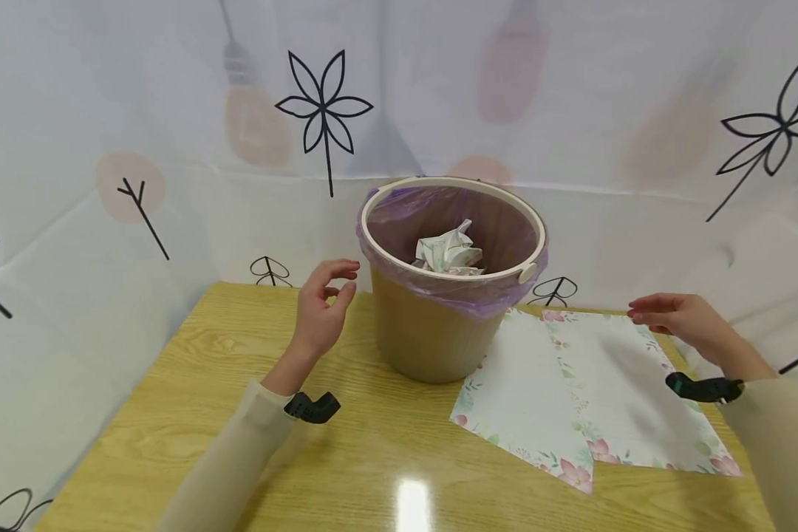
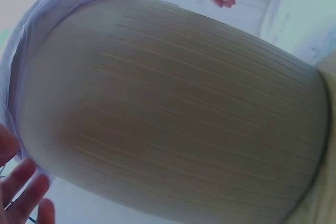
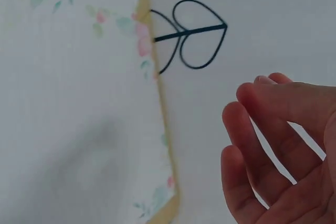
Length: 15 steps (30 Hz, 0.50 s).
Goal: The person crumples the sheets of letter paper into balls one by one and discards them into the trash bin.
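A beige trash bin (image 1: 432, 332) lined with a purple plastic bag (image 1: 485, 299) stands at the back of the table, with crumpled paper (image 1: 448, 251) inside it. Just left of the bin my left hand (image 1: 322, 307) is raised, fingers loosely bent around nothing. Its fingertips appear at the edge of the left wrist view near the bin's rim. Over the back right of the table hovers my right hand (image 1: 685, 321), also holding nothing, its fingers (image 3: 244, 129) relaxed. Below it lie two flower-bordered paper sheets, the left sheet (image 1: 525, 399) partly overlapping the right sheet (image 1: 632, 384).
The wooden table (image 1: 346, 458) reaches back to a white cloth (image 1: 193, 111) printed with black flower drawings, which hangs behind and at the left side. A dark wrist device (image 1: 312, 408) is strapped on each arm.
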Tool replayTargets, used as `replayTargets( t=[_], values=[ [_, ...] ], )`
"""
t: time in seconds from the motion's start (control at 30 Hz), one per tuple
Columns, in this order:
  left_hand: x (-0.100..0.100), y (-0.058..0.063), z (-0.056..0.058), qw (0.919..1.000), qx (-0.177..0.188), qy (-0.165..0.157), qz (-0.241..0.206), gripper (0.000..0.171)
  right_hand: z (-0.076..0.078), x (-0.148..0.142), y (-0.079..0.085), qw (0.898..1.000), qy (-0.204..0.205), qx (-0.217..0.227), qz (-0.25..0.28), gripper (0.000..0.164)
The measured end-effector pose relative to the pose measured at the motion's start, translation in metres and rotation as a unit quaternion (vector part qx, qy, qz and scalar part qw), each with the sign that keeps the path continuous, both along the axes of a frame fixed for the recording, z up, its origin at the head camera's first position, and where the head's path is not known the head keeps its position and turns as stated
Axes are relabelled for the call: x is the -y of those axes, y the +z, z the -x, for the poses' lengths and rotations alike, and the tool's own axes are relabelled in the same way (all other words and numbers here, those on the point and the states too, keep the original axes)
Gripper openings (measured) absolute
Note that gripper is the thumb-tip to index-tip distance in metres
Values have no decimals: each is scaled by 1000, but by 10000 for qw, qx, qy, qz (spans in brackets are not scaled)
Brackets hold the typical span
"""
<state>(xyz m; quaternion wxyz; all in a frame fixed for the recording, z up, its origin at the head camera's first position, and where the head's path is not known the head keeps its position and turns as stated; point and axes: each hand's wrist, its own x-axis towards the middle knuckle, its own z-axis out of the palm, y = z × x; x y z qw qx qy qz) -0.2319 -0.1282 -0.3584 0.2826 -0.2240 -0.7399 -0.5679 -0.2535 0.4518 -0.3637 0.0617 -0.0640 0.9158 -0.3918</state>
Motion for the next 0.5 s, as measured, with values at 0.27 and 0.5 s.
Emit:
replayTargets(
  t=[0.27,0.5],
  values=[
    [3,-27,-10,9886,1082,-789,693,26,-29,-28,-46,9946,-393,174,-942,56],
    [-5,-46,-15,9620,1799,-1679,1183,29,-47,-31,-74,9855,-857,395,-1412,73]
  ],
)
